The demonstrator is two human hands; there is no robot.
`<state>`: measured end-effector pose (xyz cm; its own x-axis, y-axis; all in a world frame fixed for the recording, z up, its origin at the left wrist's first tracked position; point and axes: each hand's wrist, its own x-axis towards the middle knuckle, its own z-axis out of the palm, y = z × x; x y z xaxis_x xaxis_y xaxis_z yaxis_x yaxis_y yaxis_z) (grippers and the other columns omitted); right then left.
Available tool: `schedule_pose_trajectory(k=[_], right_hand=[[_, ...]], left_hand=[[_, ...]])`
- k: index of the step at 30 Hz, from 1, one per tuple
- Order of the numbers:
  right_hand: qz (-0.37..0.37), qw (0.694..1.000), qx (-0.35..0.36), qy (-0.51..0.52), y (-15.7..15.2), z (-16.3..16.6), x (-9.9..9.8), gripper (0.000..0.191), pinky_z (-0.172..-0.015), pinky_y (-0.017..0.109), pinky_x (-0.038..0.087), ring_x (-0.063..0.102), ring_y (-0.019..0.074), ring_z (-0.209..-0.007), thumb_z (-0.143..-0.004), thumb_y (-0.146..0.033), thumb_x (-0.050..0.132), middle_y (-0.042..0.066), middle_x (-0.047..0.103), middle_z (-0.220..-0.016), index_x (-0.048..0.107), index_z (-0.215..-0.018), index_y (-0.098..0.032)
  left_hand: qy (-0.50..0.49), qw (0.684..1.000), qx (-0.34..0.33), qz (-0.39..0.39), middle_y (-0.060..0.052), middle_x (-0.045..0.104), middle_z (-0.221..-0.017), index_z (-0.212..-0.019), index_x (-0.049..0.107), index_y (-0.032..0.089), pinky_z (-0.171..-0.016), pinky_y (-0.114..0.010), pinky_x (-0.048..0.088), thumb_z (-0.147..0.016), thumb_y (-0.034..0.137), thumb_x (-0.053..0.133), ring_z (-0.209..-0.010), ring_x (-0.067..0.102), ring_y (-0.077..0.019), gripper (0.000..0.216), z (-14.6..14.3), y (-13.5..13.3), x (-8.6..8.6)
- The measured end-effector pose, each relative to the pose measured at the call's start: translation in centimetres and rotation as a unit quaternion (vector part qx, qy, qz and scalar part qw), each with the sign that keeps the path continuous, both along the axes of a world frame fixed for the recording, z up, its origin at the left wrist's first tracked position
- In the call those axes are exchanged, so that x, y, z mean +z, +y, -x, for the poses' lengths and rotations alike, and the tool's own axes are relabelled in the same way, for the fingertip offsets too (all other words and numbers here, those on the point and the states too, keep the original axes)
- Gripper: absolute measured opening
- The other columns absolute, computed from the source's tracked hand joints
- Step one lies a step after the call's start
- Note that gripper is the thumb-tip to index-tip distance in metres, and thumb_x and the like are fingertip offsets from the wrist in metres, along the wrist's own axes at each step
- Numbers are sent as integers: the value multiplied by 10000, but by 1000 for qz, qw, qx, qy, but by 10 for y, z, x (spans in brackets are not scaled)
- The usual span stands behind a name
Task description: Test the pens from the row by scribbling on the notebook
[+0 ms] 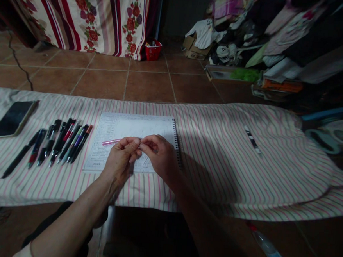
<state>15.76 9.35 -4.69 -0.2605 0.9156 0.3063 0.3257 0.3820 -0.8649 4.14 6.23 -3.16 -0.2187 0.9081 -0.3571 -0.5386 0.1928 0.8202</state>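
Both hands meet over a spiral notebook [130, 126] lying on a striped cloth [222, 159]. My left hand [121, 158] is closed in a pinch around a pink pen [110, 142], whose barrel sticks out to the left. My right hand [159, 156] is also closed, fingertips pinched at the pen's other end, touching the left hand's fingers. What the right fingertips grip is too small to make out clearly.
Several pens [55, 142] lie in a row left of the notebook, with a dark phone [13, 118] further left. A single pen [252, 139] lies to the right. Tiled floor, a red basket [152, 51] and piled clutter [248, 36] are beyond.
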Motion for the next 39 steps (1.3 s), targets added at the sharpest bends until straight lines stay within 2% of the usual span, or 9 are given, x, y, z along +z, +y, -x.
schedule_pose_trajectory(k=[6, 9, 13, 28, 33, 39], right_hand=[[8, 1000, -11, 25, 2, 0, -3, 30, -674, 267, 487, 604, 129, -699, -797, -203, 613, 4, 640, -760, 639, -786, -214], [38, 998, -8, 49, 4, 0, -5, 35, -674, 269, 489, 604, 131, -697, -795, -235, 608, -1, 638, -750, 632, -779, -216], [84, 994, 4, 72, 5, -1, -5, 46, -671, 274, 500, 612, 136, -701, -788, -258, 598, -3, 641, -748, 622, -779, -220], [156, 976, 3, 152, 6, -2, -2, 82, -623, 261, 482, 598, 127, -653, -748, -280, 611, -11, 628, -706, 605, -768, -201], [145, 981, -2, 129, 6, -3, -3, 122, -635, 265, 499, 610, 128, -679, -767, -285, 590, -5, 636, -748, 621, -855, -206], [92, 993, 3, 69, 3, -3, 0, 173, -664, 267, 504, 602, 127, -704, -801, -241, 546, 10, 624, -785, 640, -943, -213]], left_hand=[[-45, 999, 15, 19, -32, 637, -581, -751, 624, 99, -391, -99, 341, -697, 136, 717, -494, 563, -65, 114, 2, 1, 3], [-59, 997, 20, 40, -42, 652, -622, -745, 611, 102, -404, -96, 394, -779, 81, 624, -542, 620, -84, 42, 3, 2, 6], [-83, 995, 9, 61, -50, 655, -636, -751, 603, 101, -415, -92, 439, -851, 52, 517, -558, 642, -88, 141, 5, 3, 9], [-116, 991, 22, 69, -57, 670, -675, -757, 610, 90, -462, -96, 487, -864, 40, 490, -509, 617, -61, 168, 7, 3, 11], [-117, 991, 21, 65, -76, 689, -708, -762, 623, 85, -475, -103, 506, -851, 28, 502, -553, 645, -80, 160, 8, 3, 11], [-125, 990, 16, 57, -79, 699, -739, -748, 629, 87, -509, -105, 531, -830, 20, 530, -598, 670, -92, 145, 8, 3, 11]])
